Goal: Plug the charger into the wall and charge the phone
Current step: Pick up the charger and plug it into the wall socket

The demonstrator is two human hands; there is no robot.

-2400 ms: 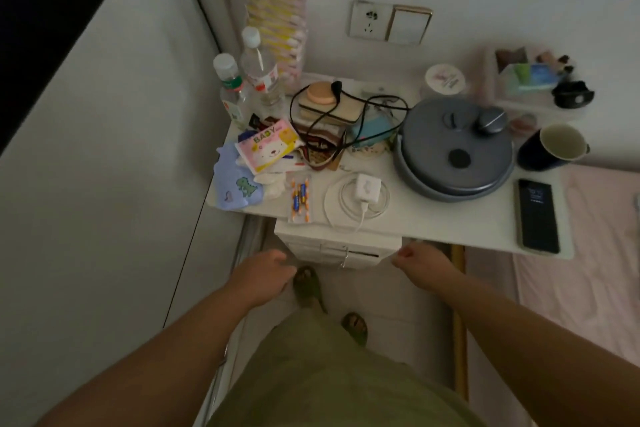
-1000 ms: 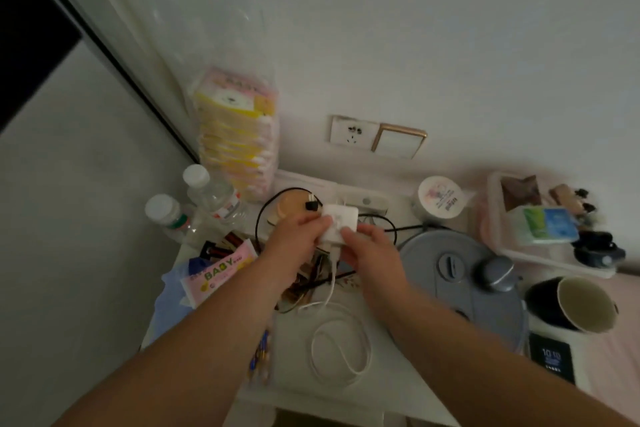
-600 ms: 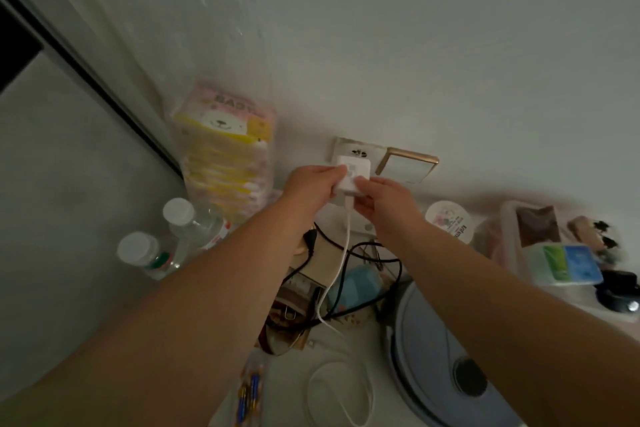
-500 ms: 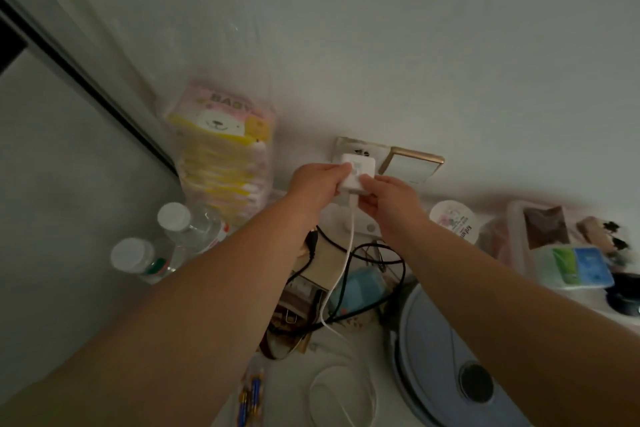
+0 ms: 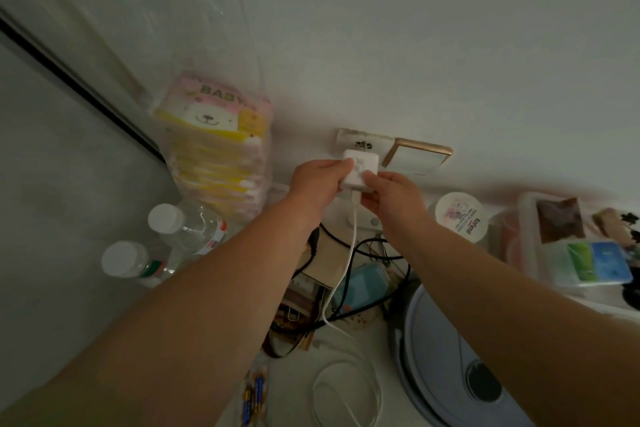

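Note:
A white square charger [image 5: 360, 170] is held against the lower part of the white wall socket [image 5: 363, 144]. My left hand [image 5: 318, 182] grips its left side and my right hand [image 5: 393, 196] grips its lower right corner. Whether its prongs are in the socket is hidden. Its white cable [image 5: 351, 253] hangs down to a loose coil [image 5: 346, 392] on the white table [image 5: 298, 399]. The phone is out of view.
A gold-framed switch [image 5: 417, 158] sits right of the socket. Stacked baby tissue packs [image 5: 214, 146] and two bottles [image 5: 173, 236] stand at left. Black cables [image 5: 367, 288], a grey round lid [image 5: 460, 367], a white jar [image 5: 460, 217] and a clear box [image 5: 571, 246] crowd the table.
Both hands lifted the charger from the table up to the wall socket. In the last half second they barely moved and the view came closer.

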